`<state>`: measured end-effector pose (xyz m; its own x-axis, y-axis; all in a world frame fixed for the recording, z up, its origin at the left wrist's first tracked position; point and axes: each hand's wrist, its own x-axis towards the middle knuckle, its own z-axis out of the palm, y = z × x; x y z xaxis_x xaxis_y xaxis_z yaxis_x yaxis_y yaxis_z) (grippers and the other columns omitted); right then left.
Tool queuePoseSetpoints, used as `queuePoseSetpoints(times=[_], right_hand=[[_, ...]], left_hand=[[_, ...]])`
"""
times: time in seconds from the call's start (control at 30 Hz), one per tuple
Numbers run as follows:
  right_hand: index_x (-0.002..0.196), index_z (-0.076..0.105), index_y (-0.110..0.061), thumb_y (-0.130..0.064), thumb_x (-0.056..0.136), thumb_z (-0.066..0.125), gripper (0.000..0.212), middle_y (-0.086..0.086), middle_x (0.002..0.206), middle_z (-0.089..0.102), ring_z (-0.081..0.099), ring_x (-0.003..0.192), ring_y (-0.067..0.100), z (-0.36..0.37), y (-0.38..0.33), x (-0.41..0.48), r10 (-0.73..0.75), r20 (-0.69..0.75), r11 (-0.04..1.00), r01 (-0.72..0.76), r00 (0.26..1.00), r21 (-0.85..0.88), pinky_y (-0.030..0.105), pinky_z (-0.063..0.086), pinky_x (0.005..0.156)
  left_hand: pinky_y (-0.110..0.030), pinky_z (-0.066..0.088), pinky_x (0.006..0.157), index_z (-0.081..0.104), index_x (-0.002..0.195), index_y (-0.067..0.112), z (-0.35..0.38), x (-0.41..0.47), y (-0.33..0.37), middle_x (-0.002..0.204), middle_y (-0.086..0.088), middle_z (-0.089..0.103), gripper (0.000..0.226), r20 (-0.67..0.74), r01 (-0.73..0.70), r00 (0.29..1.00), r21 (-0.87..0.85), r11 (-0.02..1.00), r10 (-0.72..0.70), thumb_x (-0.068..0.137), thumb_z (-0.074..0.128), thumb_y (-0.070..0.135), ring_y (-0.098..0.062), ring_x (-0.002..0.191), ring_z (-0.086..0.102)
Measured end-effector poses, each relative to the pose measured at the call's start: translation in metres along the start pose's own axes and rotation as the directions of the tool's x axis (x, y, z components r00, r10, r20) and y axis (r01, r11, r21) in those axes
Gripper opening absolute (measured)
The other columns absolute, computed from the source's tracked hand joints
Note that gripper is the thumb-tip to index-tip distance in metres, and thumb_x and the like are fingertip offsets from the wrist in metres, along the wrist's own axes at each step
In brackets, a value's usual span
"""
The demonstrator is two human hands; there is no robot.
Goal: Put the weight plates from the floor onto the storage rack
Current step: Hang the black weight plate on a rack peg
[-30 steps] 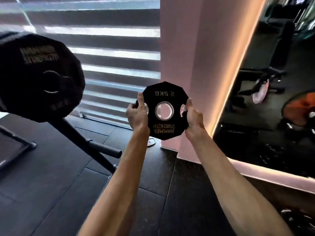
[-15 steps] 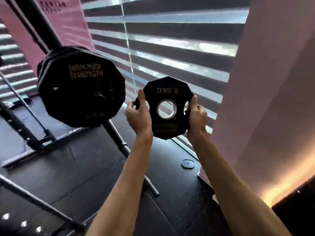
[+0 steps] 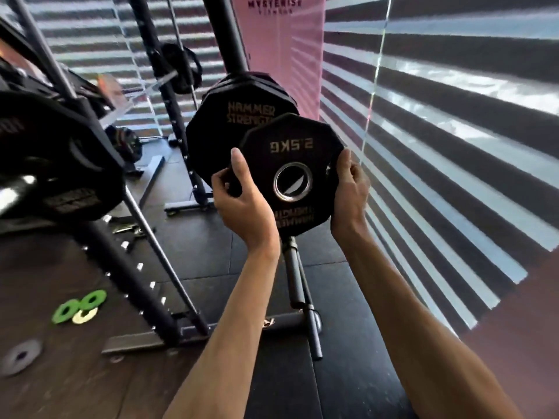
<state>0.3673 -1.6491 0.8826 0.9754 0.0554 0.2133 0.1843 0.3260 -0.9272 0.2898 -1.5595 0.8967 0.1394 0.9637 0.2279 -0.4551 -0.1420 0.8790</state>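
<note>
- Up in front of us, between both hands, sits the small weight plate point(image 3: 290, 143) - black, many-sided, face toward us, off the floor and in the air.
- Its gold "2.5KG" reads upside down near the top edge, and the brand lettering is inverted along the bottom; a metal ring lines the centre hole.
- Our left hand point(image 3: 239, 195) grasps the plate's left edge, thumb pointing up along the front face and fingers curled round behind.
- Our right hand point(image 3: 349, 189) grasps the right edge in the same way, thumb on the rim and fingers wrapped to the back.
- Just behind the plate, the larger plates point(image 3: 223, 131) hang stacked on the storage rack point(image 3: 223, 34). The small plate overlaps their lower right part, and we cannot tell whether it touches them.
- Below the held plate a bare peg point(image 3: 295, 279) of the rack slants down toward us.
- At far left another big black plate point(image 3: 54, 164) fills the near view, blurred.
- On the dark floor point(image 3: 272, 388) at lower left lie two green discs point(image 3: 78, 303) over a pale one, with a grey disc point(image 3: 21, 356) nearer the corner - well apart from our hands.
- Striped blinds point(image 3: 453, 131) run along the right, and a pink banner point(image 3: 281, 55) stands behind the rack.
</note>
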Motion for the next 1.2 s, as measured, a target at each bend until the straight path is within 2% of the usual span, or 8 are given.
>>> queuePoseSetpoints(times=[0.13, 0.23, 0.37, 0.5, 0.73, 0.97, 1.13, 1.2], right_hand=[[0.111, 0.061, -0.004, -0.055, 0.097, 0.048, 0.054, 0.000, 0.092, 0.065, 0.065, 0.084, 0.011, 0.025, 0.005, 0.004, 0.033, 0.106, 0.999, -0.035, 0.994, 0.017, 0.033, 0.056, 0.080], [0.111, 0.062, -0.007, -0.060, 0.095, 0.049, 0.057, 0.005, 0.101, 0.067, 0.067, 0.094, 0.019, 0.038, 0.010, 0.005, 0.050, 0.150, 0.998, -0.055, 0.987, 0.026, 0.041, 0.057, 0.089], [0.105, 0.061, -0.014, -0.068, 0.088, 0.050, 0.058, 0.007, 0.108, 0.069, 0.067, 0.104, 0.024, 0.048, 0.013, 0.005, 0.080, 0.160, 0.996, -0.084, 0.984, 0.021, 0.049, 0.055, 0.095], [0.107, 0.059, -0.012, -0.065, 0.091, 0.049, 0.057, 0.008, 0.108, 0.068, 0.068, 0.104, 0.023, 0.054, 0.017, 0.009, 0.109, 0.158, 0.993, -0.116, 0.981, 0.033, 0.049, 0.056, 0.094], [0.107, 0.057, -0.016, -0.068, 0.089, 0.049, 0.056, 0.005, 0.111, 0.068, 0.066, 0.107, 0.021, 0.064, 0.024, 0.021, 0.092, 0.153, 0.995, -0.095, 0.984, 0.008, 0.049, 0.053, 0.098], [0.109, 0.053, -0.017, -0.065, 0.092, 0.045, 0.052, 0.000, 0.106, 0.067, 0.066, 0.106, 0.021, 0.073, 0.029, 0.032, -0.022, 0.135, 0.997, 0.032, 0.991, -0.075, 0.049, 0.053, 0.096], [0.114, 0.052, -0.014, -0.056, 0.099, 0.044, 0.045, -0.001, 0.101, 0.065, 0.065, 0.100, 0.020, 0.071, 0.038, 0.028, -0.070, 0.122, 0.992, 0.082, 0.990, -0.094, 0.045, 0.054, 0.095], [0.115, 0.051, -0.014, -0.055, 0.100, 0.041, 0.045, -0.003, 0.095, 0.061, 0.062, 0.090, 0.013, 0.067, 0.045, 0.021, -0.081, 0.080, 0.992, 0.088, 0.994, -0.092, 0.039, 0.055, 0.089]], left_hand=[[-0.035, 0.056, 0.079, 0.063, 0.083, 0.012, -0.010, 0.021, 0.006, 0.078, 0.006, 0.068, 0.045, -0.074, -0.040, 0.996, 0.011, 0.999, 0.040, 0.091, 0.059, 0.056, -0.010, 0.075, 0.065], [-0.029, 0.053, 0.073, 0.059, 0.076, 0.016, -0.013, 0.032, 0.010, 0.072, 0.007, 0.064, 0.037, -0.076, -0.057, 0.995, 0.007, 0.998, 0.057, 0.094, 0.060, 0.049, -0.008, 0.068, 0.061], [-0.045, 0.055, 0.076, 0.061, 0.076, 0.017, -0.016, 0.048, 0.004, 0.073, 0.000, 0.066, 0.042, -0.034, -0.032, 0.999, 0.000, 1.000, 0.031, 0.090, 0.061, 0.056, -0.019, 0.068, 0.062], [-0.040, 0.054, 0.073, 0.059, 0.076, 0.013, -0.015, 0.058, -0.002, 0.068, -0.001, 0.058, 0.045, 0.005, -0.035, 0.999, -0.012, 0.999, 0.035, 0.090, 0.061, 0.055, -0.017, 0.065, 0.055], [-0.023, 0.053, 0.077, 0.058, 0.079, 0.012, -0.006, 0.079, -0.016, 0.076, 0.004, 0.062, 0.042, 0.077, -0.009, 0.997, -0.012, 1.000, 0.010, 0.094, 0.057, 0.052, -0.007, 0.072, 0.060], [-0.030, 0.054, 0.090, 0.062, 0.088, 0.018, -0.001, 0.098, -0.033, 0.092, 0.002, 0.067, 0.037, 0.180, 0.032, 0.983, -0.035, 0.999, -0.025, 0.096, 0.053, 0.053, -0.012, 0.089, 0.066], [-0.033, 0.055, 0.091, 0.061, 0.097, 0.017, 0.000, 0.105, -0.037, 0.100, -0.001, 0.070, 0.038, 0.189, 0.015, 0.982, -0.009, 1.000, -0.013, 0.096, 0.050, 0.053, -0.011, 0.094, 0.068], [-0.026, 0.055, 0.084, 0.058, 0.103, 0.015, -0.003, 0.103, -0.039, 0.098, 0.001, 0.070, 0.037, 0.181, -0.010, 0.983, 0.024, 1.000, 0.005, 0.098, 0.050, 0.051, -0.004, 0.090, 0.068]])
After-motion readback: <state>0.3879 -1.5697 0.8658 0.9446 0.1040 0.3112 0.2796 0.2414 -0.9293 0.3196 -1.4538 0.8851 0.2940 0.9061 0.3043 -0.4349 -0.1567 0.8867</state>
